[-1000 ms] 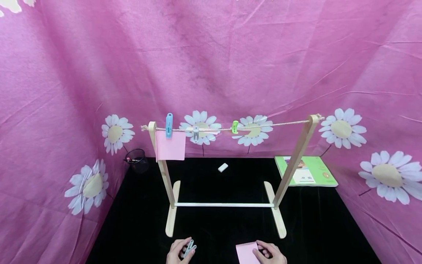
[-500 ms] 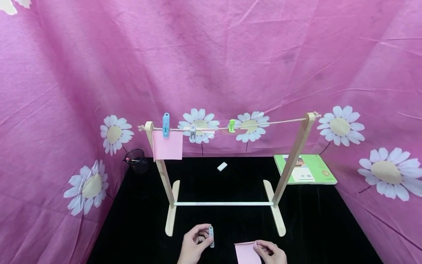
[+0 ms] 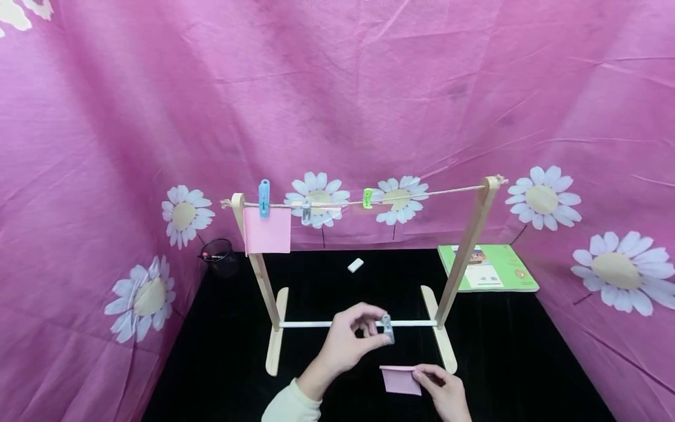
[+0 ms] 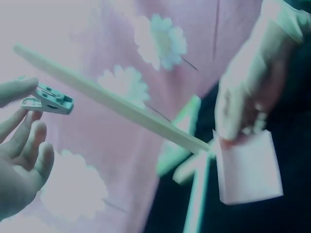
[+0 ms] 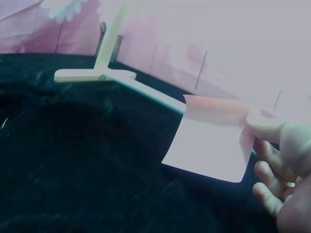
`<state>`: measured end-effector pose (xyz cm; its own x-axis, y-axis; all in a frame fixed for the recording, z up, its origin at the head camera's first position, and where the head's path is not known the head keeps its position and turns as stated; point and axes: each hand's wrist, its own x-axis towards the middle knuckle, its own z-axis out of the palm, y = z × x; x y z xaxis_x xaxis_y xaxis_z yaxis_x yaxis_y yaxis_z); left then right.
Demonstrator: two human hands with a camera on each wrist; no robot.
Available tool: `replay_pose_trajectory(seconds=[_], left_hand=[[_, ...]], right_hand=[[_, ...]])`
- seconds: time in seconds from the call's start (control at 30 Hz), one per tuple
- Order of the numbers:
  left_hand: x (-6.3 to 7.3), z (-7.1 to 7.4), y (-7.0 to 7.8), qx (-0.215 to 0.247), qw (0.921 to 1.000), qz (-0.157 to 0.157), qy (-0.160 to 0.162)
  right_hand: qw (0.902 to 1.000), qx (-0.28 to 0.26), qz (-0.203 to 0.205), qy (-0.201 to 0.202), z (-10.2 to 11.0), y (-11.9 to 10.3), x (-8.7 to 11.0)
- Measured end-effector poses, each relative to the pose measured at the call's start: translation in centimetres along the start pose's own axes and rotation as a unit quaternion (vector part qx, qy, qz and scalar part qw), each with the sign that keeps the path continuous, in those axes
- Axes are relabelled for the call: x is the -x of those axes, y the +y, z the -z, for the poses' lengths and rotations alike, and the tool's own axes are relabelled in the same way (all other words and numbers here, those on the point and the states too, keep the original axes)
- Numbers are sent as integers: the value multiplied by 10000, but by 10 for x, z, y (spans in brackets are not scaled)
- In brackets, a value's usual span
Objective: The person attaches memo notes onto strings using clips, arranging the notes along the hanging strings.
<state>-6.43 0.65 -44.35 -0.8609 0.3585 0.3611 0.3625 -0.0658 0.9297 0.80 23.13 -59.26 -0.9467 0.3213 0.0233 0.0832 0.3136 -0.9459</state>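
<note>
My left hand (image 3: pixel 350 340) pinches a grey-blue clothespin (image 3: pixel 387 329) between thumb and fingertips, in front of the rack's low white bar. In the left wrist view the clothespin (image 4: pixel 48 98) points away from the fingers. My right hand (image 3: pixel 443 387) grips the corner of a pink paper note (image 3: pixel 401 380), whose top edge is folded over. The right wrist view shows this note (image 5: pixel 209 145) hanging from thumb and finger. Beyond both hands, a rope (image 3: pixel 332 205) spans the wooden rack. A blue clothespin (image 3: pixel 264 199) fastens another pink note (image 3: pixel 268 231) at the rope's left end.
A grey clothespin (image 3: pixel 306 214) and a green one (image 3: pixel 367 198) sit on the rope between the wooden posts (image 3: pixel 466 258). Behind the rack lie a white eraser (image 3: pixel 355 265) and a green book (image 3: pixel 501 269). A black mesh pen holder (image 3: pixel 221 261) stands at the back left.
My left hand has risen and moved forward and right with the clothespin, from near the front edge to the low bar. The right hand has lifted the pink note slightly forward.
</note>
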Motion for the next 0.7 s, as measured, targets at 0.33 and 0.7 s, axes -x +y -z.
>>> replay_pose_trajectory(seconds=[0.33,0.7], left_hand=[[-67,-5,80,-105,9972,-636,-380],[-110,-13,129,-213,9926,-1197,-14]], right_hand=[[9997,-86,239,25,16,-50,-40],[9925,-772,945,-112,27,-119,-79]])
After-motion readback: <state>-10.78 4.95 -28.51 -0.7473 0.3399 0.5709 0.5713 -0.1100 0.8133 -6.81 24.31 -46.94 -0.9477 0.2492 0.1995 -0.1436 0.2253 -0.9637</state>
